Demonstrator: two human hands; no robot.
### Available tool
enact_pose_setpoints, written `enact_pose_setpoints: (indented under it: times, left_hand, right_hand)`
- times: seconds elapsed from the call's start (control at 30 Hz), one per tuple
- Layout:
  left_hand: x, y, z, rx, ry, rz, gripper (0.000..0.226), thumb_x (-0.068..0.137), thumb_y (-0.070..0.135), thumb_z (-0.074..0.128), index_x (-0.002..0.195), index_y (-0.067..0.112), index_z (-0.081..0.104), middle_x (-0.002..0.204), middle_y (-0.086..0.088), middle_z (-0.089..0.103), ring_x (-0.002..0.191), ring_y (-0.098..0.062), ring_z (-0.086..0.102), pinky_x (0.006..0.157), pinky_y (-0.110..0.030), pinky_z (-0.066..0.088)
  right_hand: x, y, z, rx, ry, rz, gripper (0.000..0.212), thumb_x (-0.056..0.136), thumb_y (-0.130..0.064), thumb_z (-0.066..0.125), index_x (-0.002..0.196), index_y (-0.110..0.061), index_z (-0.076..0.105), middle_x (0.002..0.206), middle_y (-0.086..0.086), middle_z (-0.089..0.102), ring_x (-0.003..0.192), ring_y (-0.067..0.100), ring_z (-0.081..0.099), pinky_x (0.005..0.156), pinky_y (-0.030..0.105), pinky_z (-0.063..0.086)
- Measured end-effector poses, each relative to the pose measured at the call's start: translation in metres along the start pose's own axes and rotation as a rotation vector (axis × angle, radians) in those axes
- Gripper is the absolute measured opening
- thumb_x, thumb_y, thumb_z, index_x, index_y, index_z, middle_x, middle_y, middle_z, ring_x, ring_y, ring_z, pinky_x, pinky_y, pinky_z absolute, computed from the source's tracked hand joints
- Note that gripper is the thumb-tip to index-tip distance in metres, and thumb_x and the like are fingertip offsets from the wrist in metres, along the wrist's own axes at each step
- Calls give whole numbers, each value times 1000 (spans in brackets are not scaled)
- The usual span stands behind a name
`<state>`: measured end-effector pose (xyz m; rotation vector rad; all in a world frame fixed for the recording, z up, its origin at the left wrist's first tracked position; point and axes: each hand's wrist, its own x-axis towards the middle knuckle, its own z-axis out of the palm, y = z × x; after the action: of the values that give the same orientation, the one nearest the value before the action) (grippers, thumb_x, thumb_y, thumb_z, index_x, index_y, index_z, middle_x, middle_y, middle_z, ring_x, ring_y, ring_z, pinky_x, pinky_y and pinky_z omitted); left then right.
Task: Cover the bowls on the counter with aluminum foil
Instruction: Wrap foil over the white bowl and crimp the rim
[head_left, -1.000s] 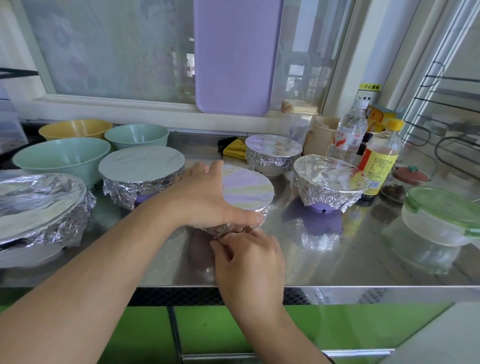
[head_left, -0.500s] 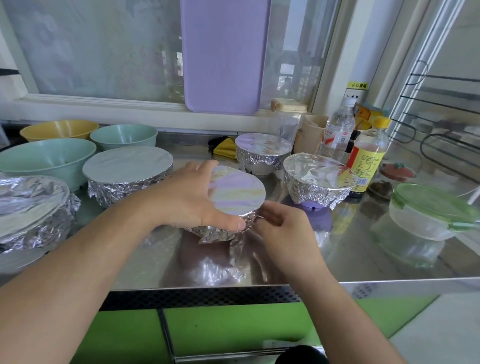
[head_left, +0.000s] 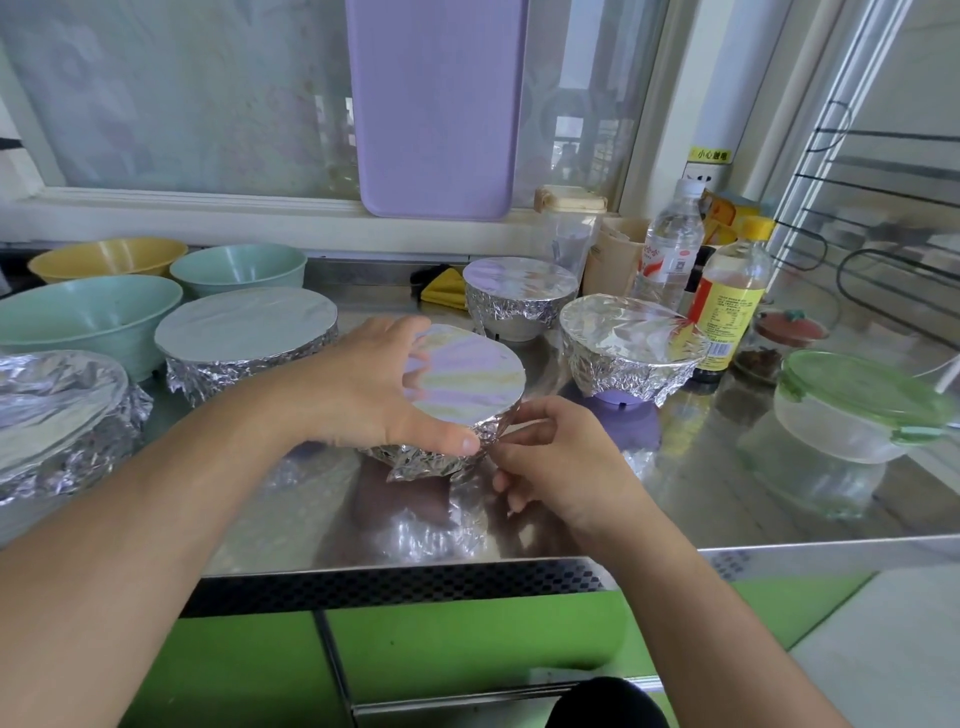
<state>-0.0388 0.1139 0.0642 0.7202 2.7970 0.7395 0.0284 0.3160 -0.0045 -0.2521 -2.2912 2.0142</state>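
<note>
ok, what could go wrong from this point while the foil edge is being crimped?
1. The right hand pinches crumpled foil at the rim of the centre bowl; thin foil could tear there.
2. Only the left hand steadies that bowl on the shiny steel counter; a hard tug might slide or tip it.
3. The foil-covered purple bowl sits close to the right hand; an elbow swing could knock it.

The surface (head_left: 675, 525) was brushed steel, glossy enough to mirror what stood on it. Foil (head_left: 467, 374) over the centre bowl lay smooth and shiny on top, crumpled rough around the rim. The uncovered green bowl (head_left: 88, 322) and yellow bowl (head_left: 109, 257) looked like matt plastic. The lidded container (head_left: 841, 415) was clear, cloudy plastic, the water bottle (head_left: 670, 244) glossy and transparent. The lilac board (head_left: 436, 104) was matt and finely textured.
</note>
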Motion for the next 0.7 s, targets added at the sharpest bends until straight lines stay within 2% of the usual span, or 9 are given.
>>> enact_pose_setpoints:
  times: [0.07, 0.17, 0.23, 0.37, 0.5, 0.6, 0.7]
  left_hand:
    - [0, -1, 0, 2, 3, -7, 156, 32, 89, 77, 163, 31, 14, 162, 15, 22, 124, 10, 48, 112, -26, 42]
    - [0, 0, 0, -3, 8, -4, 156, 32, 89, 77, 163, 30, 16, 160, 14, 24, 126, 8, 49, 112, -28, 44]
    - [-1, 1, 0, -3, 11, -6, 156, 32, 89, 77, 163, 29, 16, 159, 14, 25, 125, 8, 50, 110, -26, 44]
    - [-1, 2, 0, 1, 9, -8, 158, 30, 89, 74, 163, 27, 16, 161, 13, 23, 125, 9, 45, 101, -18, 37]
    - [-2, 5, -1, -14, -8, -8, 158, 35, 89, 83, 164, 27, 14, 162, 13, 20, 123, 8, 41, 100, -18, 34]
    - [-3, 5, -2, -15, -10, 2, 148, 41, 76, 81, 164, 27, 14, 163, 12, 20, 124, 7, 39, 98, -16, 32]
    - [-3, 5, -3, -11, -24, 8, 145, 42, 73, 80, 163, 28, 15, 159, 13, 24, 119, 8, 42, 82, -3, 33]
  right_hand:
    - [-2, -4, -2, 66, -36, 45, 28, 89, 13, 65, 112, 0, 58, 67, 12, 68, 54, 29, 59, 46, 32, 49]
    - [-4, -11, -5, 154, -121, 145, 18, 92, 11, 59, 110, 5, 58, 74, 22, 63, 52, 29, 62, 45, 30, 52]
    - [-5, -14, -6, 187, -168, 180, 10, 96, 8, 56, 105, 5, 59, 74, 21, 59, 50, 28, 65, 43, 28, 53]
    - [-6, -13, -9, 198, -191, 219, 5, 98, 2, 56, 101, -1, 59, 69, 17, 60, 49, 26, 65, 41, 26, 51]
    - [-3, -12, -12, 255, -179, 222, 11, 96, 4, 59, 101, -6, 58, 70, 17, 62, 46, 22, 60, 39, 25, 48]
    - [-2, -12, -15, 291, -198, 229, 15, 95, 4, 58, 95, -11, 57, 65, 13, 56, 44, 22, 53, 36, 23, 42]
    - [-2, -12, -18, 283, -233, 252, 17, 94, 3, 54, 89, -12, 56, 63, 12, 54, 42, 21, 51, 35, 22, 39]
